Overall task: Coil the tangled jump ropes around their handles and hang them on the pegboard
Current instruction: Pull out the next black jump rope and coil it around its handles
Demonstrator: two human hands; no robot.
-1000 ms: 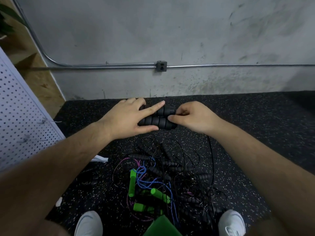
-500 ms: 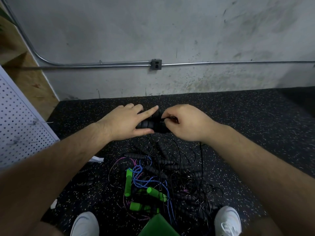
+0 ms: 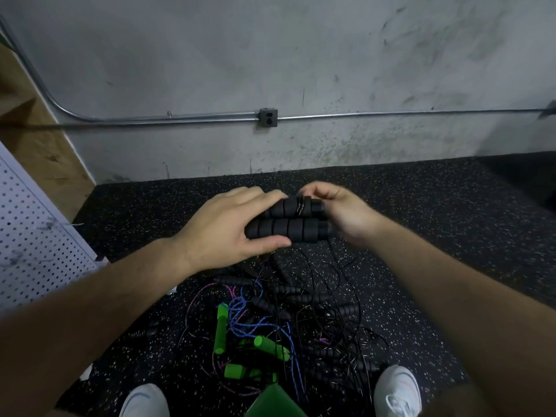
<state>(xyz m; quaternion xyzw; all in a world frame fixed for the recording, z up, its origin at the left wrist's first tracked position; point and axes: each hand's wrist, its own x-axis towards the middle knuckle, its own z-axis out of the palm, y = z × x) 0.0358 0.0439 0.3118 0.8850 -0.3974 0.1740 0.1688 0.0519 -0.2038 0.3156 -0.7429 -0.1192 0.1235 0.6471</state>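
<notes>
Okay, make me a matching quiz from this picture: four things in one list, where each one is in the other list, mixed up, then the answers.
Things
1. black handles
2. green handles
3. pegboard
4. outlet box

Places
A. mounted on the wall
B. at the left edge of the view
C. in the rope tangle on the floor
D. gripped by the left hand, with the right hand at their end

Pairs: 1-D, 2-C, 3-B, 4-A

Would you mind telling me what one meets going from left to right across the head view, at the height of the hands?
Pegboard → left hand, which grips the handles → black handles → right hand, which pinches the black cord wound on the upper handle.
</notes>
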